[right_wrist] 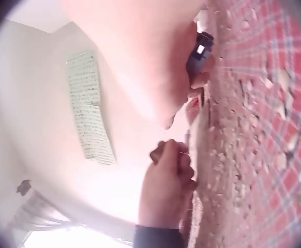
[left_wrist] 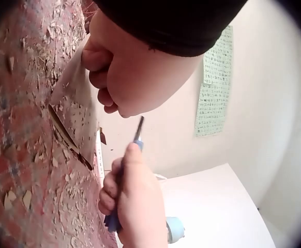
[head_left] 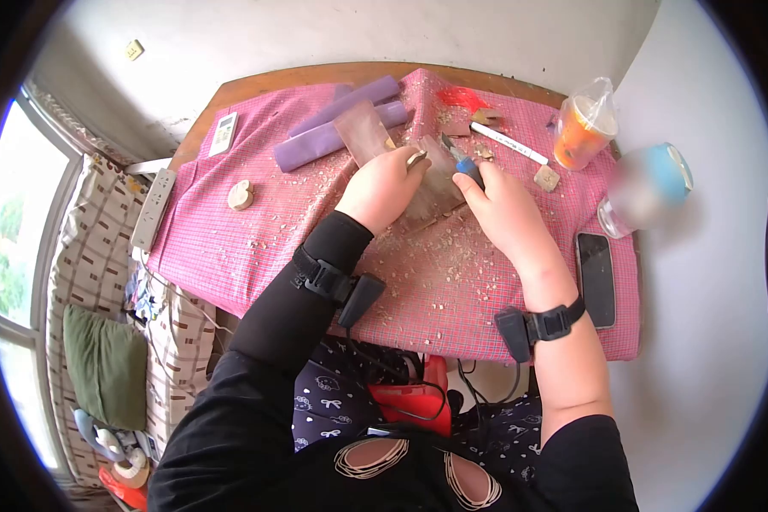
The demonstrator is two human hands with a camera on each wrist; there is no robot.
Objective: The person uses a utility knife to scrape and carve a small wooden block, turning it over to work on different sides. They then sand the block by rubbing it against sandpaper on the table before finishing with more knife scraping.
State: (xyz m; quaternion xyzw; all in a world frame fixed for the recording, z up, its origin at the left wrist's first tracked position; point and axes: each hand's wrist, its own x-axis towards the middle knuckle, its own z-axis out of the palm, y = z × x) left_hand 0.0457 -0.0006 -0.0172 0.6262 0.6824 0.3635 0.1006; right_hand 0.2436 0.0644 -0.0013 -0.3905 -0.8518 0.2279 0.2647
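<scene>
My left hand (head_left: 385,189) curls its fingers round a small brown wood piece (head_left: 416,160), whose end pokes out near the thumb. Most of that piece is hidden by the fingers; its brown end (right_wrist: 157,154) also shows in the right wrist view. My right hand (head_left: 505,211) grips a blue-handled utility knife (head_left: 468,167), thumb along the handle. Its bare blade (left_wrist: 141,125) points up toward the left hand, apart from it in the left wrist view. Beneath both hands lies a dusty, see-through sheet (head_left: 436,192) sprinkled with shavings.
Wood shavings litter the pink checked cloth (head_left: 299,264). Purple rolls (head_left: 337,141) and a remote (head_left: 223,134) lie left, near a round wood slice (head_left: 241,195). Rightward are a white marker (head_left: 509,143), an orange drink cup (head_left: 584,132), a blue-lidded bottle (head_left: 648,188) and a phone (head_left: 596,280).
</scene>
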